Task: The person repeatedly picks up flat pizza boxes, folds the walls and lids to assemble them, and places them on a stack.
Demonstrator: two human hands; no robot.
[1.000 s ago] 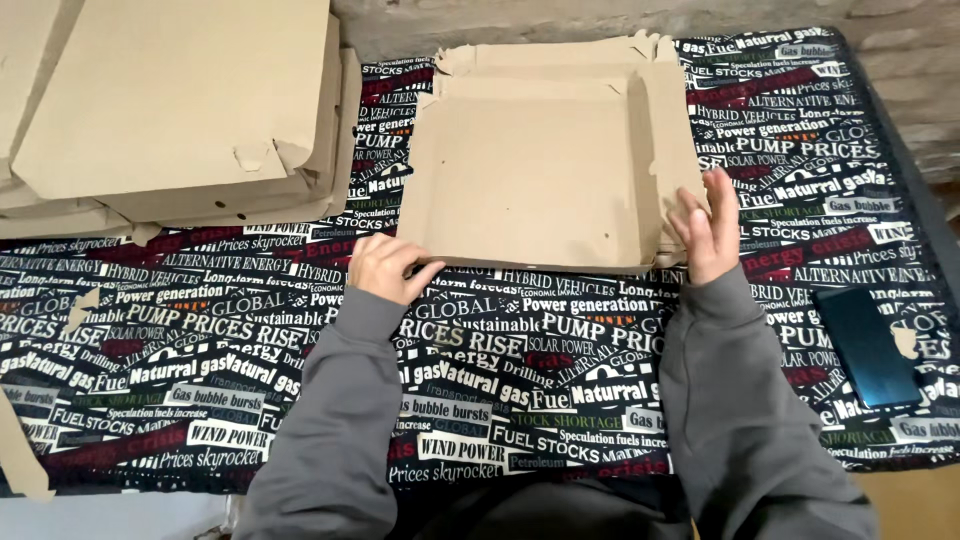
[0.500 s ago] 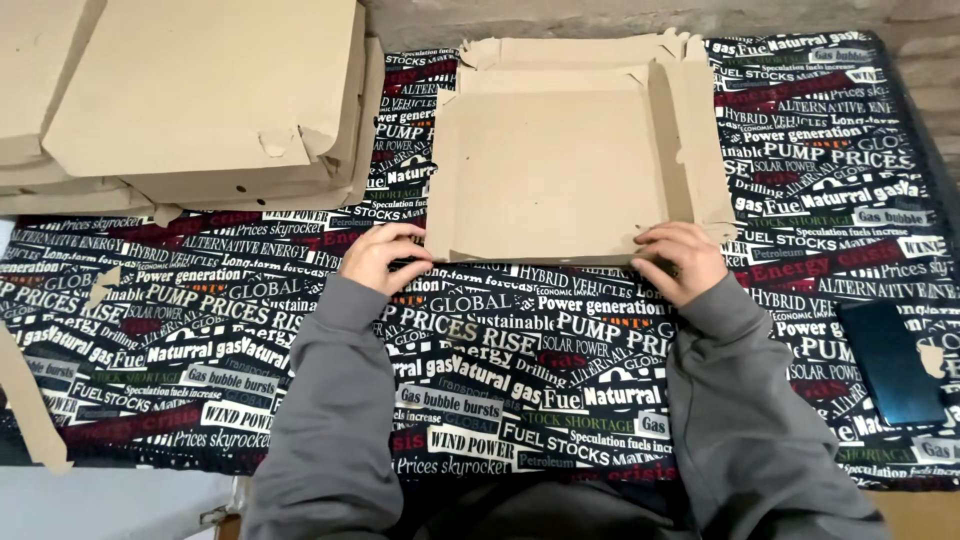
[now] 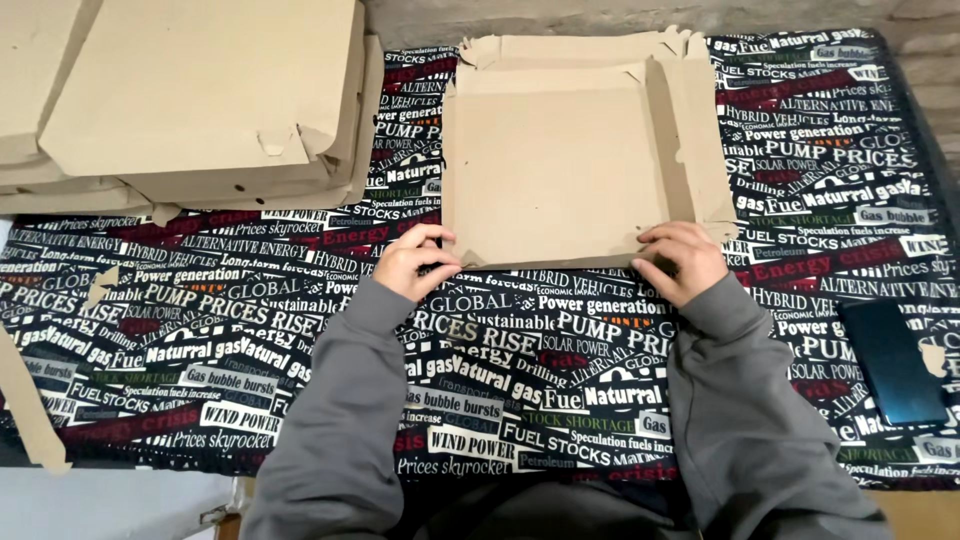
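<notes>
Counter [image 3: 200, 330] covered by a dark cloth printed all over with white, red and tan lettering in mixed sizes. Far left: stack of folded cardboard boxes [image 3: 200, 90], plain brown, top one with a small tab notch on its near edge; the stack overhangs further flat pieces beneath it. A second pile edge [image 3: 30, 70] shows at the far left corner. Small cardboard scrap [image 3: 100, 285] lies on the cloth near the left side. A long cardboard strip [image 3: 28, 400] slants off the left edge. Right side: dark flat phone [image 3: 893, 362] lying face up, with a small tan scrap [image 3: 934, 358] just beside it. Grey stone wall [image 3: 640, 14] along the top.
</notes>
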